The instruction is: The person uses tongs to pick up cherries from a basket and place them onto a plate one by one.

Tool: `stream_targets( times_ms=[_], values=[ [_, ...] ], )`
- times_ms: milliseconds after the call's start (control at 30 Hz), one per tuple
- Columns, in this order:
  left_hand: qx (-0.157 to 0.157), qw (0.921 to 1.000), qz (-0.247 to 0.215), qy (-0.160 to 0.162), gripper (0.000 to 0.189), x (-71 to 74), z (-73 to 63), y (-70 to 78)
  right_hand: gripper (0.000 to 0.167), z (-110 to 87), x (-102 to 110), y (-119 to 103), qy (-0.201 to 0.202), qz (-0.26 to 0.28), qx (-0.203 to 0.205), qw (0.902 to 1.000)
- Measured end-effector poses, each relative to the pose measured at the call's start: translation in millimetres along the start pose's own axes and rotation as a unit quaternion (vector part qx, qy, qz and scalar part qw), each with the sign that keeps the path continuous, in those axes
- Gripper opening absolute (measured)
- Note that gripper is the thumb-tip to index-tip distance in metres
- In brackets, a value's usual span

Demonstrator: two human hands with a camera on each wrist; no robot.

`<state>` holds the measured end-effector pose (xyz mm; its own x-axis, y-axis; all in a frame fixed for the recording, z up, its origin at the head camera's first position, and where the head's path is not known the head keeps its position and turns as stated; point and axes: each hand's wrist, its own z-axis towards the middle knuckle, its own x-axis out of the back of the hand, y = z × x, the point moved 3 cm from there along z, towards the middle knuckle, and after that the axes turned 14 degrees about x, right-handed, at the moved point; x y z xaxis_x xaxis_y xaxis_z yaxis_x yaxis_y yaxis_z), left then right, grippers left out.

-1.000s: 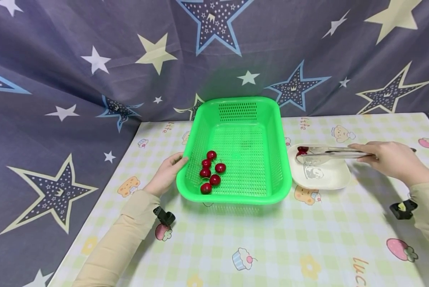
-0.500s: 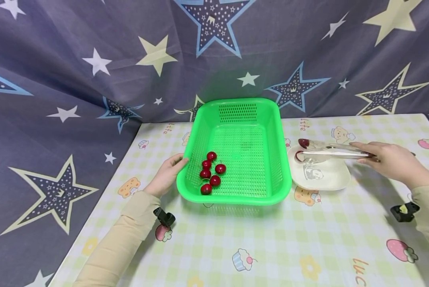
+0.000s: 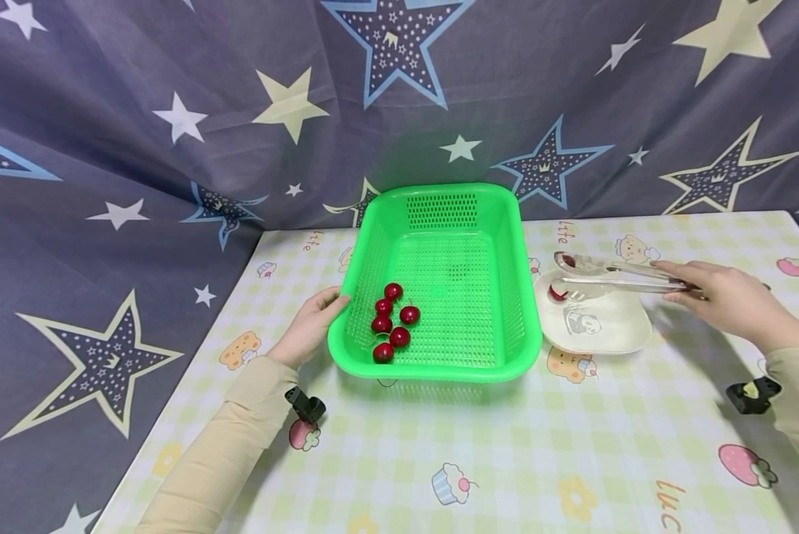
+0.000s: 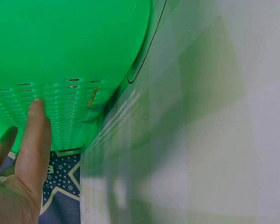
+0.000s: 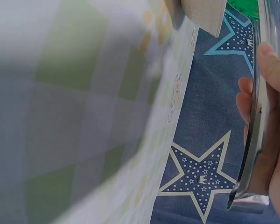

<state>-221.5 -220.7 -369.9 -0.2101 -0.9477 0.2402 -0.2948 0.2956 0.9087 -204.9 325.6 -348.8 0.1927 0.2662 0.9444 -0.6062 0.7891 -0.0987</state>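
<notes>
My left hand rests against the left side of a green plastic basket, thumb at the rim. In the left wrist view, a straight finger touches its slotted outer wall. Several red cherries lie in the basket's near left part. My right hand grips metal tongs, also seen along the palm in the right wrist view. Their tips are spread over the left end of a white dish with a panda print. Red of a cherry shows at the lower tip, partly hidden; red also appears in the upper tip.
The dish stands close to the basket's right side. A checked tablecloth with printed cartoons covers the table. Behind and to the left hangs a dark curtain with stars.
The tongs' tips, close together over the dish one second ago, have spread apart, the upper one moving away toward the curtain. My left hand and the basket keep their places.
</notes>
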Motion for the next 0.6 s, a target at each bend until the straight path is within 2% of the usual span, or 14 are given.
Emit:
stream_targets(
  times_ms=[300,600],
  values=[
    [0.001,1.0000,0.002,0.002,0.043,0.3,-0.6,-0.2,0.047,5.0,2,-3,0.024,-0.013,0.038,0.9989],
    [-0.004,1.0000,-0.001,-0.001,0.043,0.5,-0.9,-0.3,0.052,21.6,11,-11,0.061,-0.012,0.072,0.9955]
  ],
)
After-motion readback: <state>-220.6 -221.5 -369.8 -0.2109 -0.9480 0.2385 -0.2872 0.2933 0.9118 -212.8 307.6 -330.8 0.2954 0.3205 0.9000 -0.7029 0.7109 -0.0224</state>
